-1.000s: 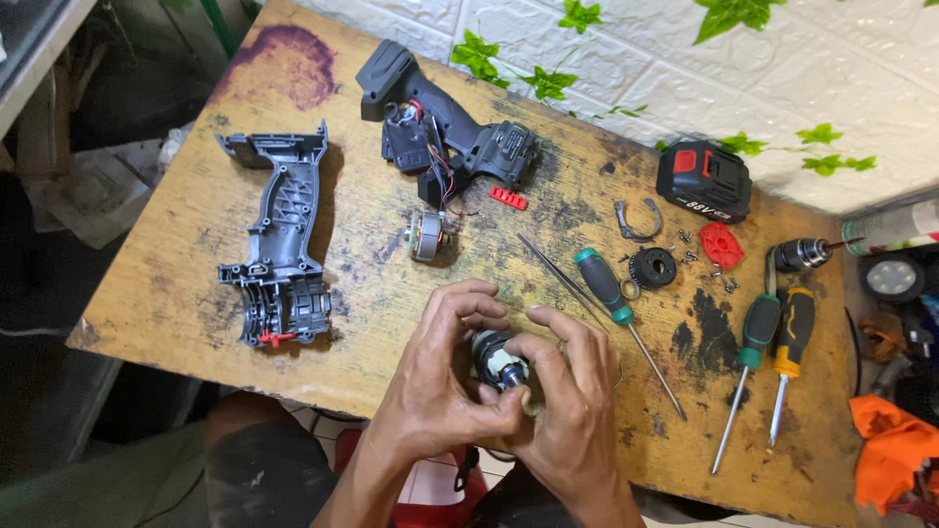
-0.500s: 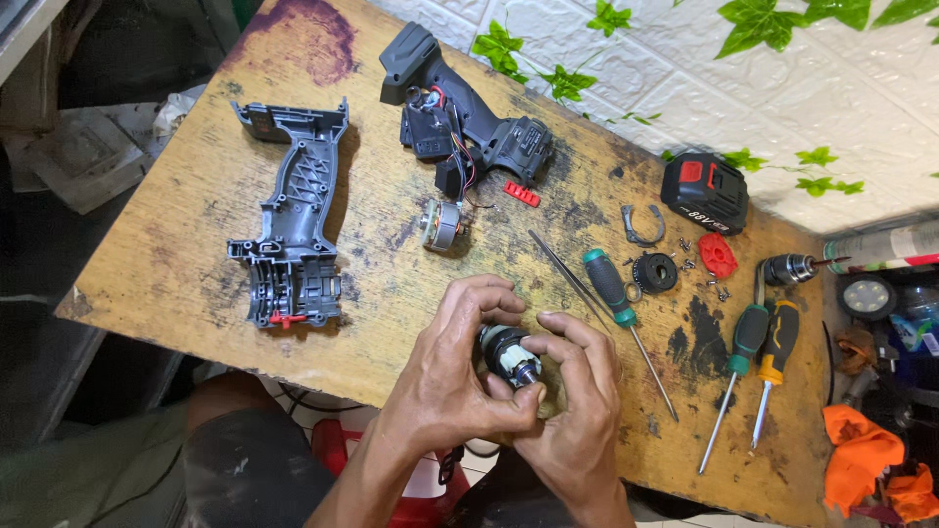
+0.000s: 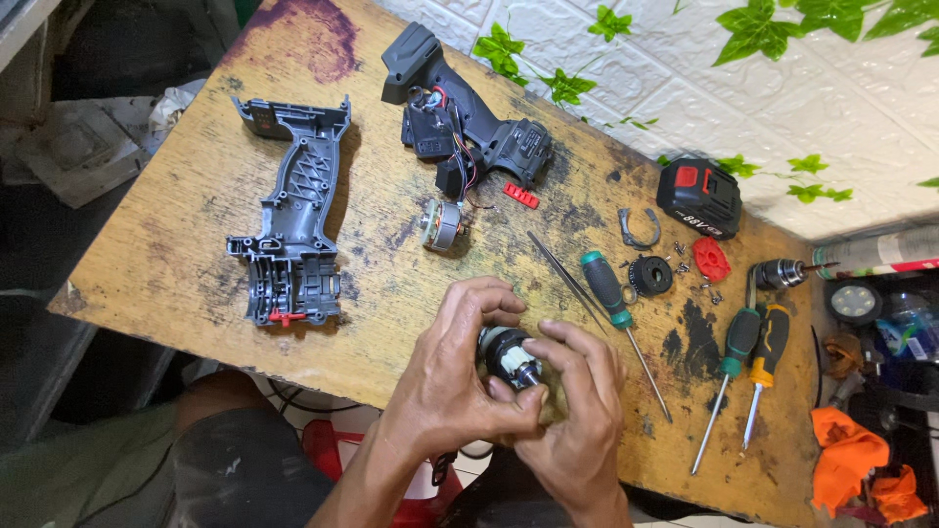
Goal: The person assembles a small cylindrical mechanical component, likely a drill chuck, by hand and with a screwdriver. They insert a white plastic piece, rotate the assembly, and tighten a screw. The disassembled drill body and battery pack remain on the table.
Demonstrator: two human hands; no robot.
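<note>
Both hands closed on small motor part (image 3: pixel 509 360) at near edge of bench (image 3: pixel 176 254), same as half second back: left hand (image 3: pixel 460 376) cupping it, right hand (image 3: pixel 577 411) fingertips pinching its end. Grip unchanged; work on part ongoing. Green-handled screwdriver (image 3: pixel 608 288) untouched just right.

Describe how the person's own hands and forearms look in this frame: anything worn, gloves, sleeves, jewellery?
Both the left hand and the right hand are bare: no gloves, and no rings or watch show. The forearms that enter from the bottom edge are bare too, with no sleeve reaching the wrists. The fingers look slim with short nails. Whether there is grime on them is too fine to tell.
</note>
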